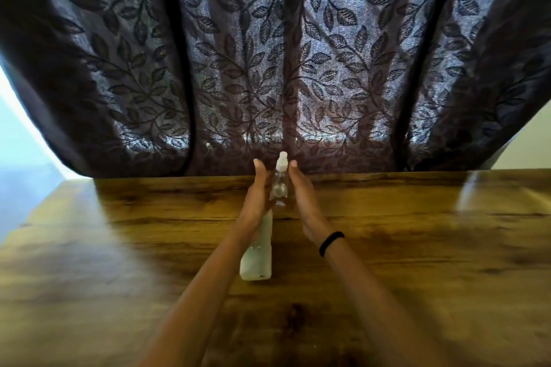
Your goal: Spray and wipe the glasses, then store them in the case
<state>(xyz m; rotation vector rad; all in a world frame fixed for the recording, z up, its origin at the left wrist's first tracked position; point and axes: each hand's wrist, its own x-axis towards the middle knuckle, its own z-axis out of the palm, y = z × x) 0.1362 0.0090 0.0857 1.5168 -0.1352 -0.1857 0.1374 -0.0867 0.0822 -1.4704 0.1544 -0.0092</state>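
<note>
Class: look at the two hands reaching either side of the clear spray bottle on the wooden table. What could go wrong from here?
1. The spray bottle is tall, narrow and upright; the left hand or right hand closing unevenly could tip it.
2. The white case lies just under the left forearm, so a dropped wrist could shove it across the wooden table.
3. No glasses are visible; spraying now may only wet the table.

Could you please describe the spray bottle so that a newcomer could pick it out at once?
Look to the far edge of the wooden table, before the leaf-patterned curtain. Between two flat hands stands the spray bottle: clear with a white nozzle, unlike the opaque white case lying nearer.
</note>
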